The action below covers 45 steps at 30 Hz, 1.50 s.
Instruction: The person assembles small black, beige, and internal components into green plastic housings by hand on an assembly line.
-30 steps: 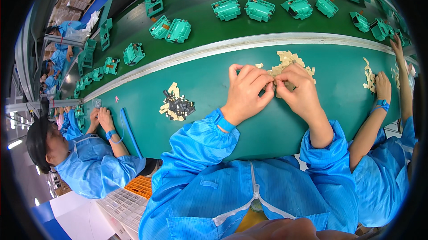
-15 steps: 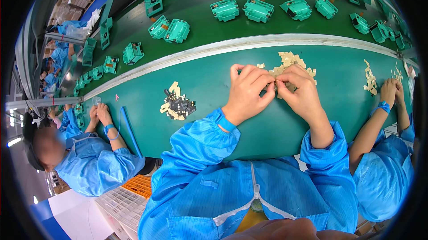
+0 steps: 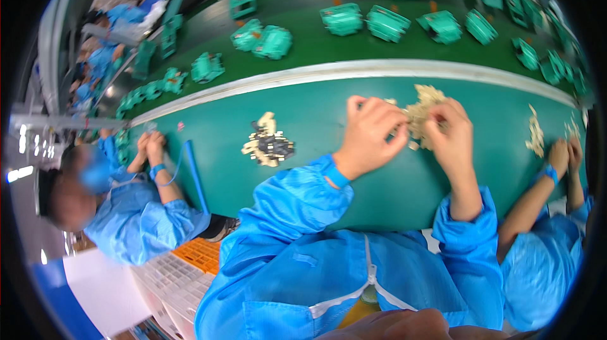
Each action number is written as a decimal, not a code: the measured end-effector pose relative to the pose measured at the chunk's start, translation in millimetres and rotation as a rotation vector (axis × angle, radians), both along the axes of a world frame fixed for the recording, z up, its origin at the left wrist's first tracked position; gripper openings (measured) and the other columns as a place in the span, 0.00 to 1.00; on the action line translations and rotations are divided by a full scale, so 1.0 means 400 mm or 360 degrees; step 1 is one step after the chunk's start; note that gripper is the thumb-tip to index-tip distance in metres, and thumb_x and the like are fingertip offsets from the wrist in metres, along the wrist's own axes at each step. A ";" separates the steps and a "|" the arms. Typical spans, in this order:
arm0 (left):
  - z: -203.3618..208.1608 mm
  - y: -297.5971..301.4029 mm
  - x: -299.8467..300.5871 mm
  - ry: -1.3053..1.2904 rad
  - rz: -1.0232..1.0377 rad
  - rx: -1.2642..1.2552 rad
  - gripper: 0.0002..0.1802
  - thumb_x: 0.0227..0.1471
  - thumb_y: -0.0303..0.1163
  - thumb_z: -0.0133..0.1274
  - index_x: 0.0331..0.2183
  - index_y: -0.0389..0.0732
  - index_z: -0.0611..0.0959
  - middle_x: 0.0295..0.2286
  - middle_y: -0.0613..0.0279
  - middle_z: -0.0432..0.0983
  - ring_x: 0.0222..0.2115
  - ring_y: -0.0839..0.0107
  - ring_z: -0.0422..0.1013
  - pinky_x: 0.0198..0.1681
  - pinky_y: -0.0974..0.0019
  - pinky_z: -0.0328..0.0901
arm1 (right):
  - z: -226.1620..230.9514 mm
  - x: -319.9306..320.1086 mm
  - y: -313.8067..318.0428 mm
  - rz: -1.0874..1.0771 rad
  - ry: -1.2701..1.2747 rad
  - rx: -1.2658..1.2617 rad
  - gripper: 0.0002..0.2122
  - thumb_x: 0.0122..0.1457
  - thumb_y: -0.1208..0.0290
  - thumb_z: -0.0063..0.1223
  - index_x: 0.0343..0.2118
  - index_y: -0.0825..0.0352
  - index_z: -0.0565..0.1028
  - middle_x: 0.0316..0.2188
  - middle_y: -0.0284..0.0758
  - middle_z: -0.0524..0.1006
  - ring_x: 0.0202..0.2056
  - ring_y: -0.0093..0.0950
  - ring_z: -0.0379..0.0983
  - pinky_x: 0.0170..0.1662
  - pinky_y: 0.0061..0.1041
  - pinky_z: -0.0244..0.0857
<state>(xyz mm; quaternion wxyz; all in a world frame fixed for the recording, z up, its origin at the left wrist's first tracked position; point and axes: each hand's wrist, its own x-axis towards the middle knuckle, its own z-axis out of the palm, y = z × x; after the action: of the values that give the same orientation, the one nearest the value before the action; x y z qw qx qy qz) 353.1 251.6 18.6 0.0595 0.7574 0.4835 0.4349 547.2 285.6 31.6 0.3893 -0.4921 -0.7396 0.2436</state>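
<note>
My left hand is at the left edge of a heap of small cream-coloured pieces. Its thumb and fingertips are pinched together; anything between them is too small and blurred to make out. Curled over the right side of the same heap is my right hand, thumb and forefinger drawn close, with whatever they hold hidden. A gap separates the two hands. Further left lies a mixed pile of black and cream pieces, touched by neither hand. A blue band circles my left wrist.
Beyond a pale rail, several green plastic housings stand on a dark green belt. A co-worker's hands are at the left beside a blue strip. Another's hands are at the right, near a small cream pile.
My hands, fingertips together before, have come apart. The right one has shifted right over the heap. The whole view has swung slightly, moving everything rightward and blurring it.
</note>
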 end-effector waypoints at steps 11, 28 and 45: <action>-0.015 -0.017 -0.003 -0.0163 0.0030 0.0005 0.05 0.45 0.29 0.61 0.30 0.47 0.83 0.31 0.71 0.77 0.38 0.68 0.70 0.49 0.50 0.56 | -0.025 0.006 -0.008 -0.0045 0.0056 -0.0310 0.06 0.61 0.78 0.57 0.29 0.74 0.75 0.26 0.35 0.70 0.29 0.25 0.68 0.33 0.23 0.64; -0.005 -0.025 0.005 0.0156 -0.0005 0.0208 0.10 0.46 0.32 0.63 0.35 0.47 0.83 0.35 0.71 0.76 0.40 0.68 0.71 0.55 0.40 0.54 | 0.017 0.026 -0.018 0.0202 0.0898 -0.1317 0.14 0.69 0.64 0.50 0.26 0.65 0.73 0.17 0.29 0.71 0.15 0.12 0.62 0.17 0.13 0.51; 0.022 -0.037 0.031 0.0196 -0.0077 0.0325 0.14 0.46 0.33 0.65 0.37 0.43 0.83 0.37 0.68 0.77 0.42 0.67 0.72 0.56 0.34 0.55 | 0.038 0.043 -0.011 0.0258 0.1003 -0.1630 0.12 0.67 0.66 0.51 0.26 0.64 0.73 0.15 0.28 0.70 0.11 0.15 0.60 0.12 0.14 0.49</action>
<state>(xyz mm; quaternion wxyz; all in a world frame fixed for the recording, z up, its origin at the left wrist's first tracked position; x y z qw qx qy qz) 365.3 236.8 27.6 -0.0373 0.7963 0.4209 0.4329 564.5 281.1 46.9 0.2836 -0.4632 -0.4126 0.7313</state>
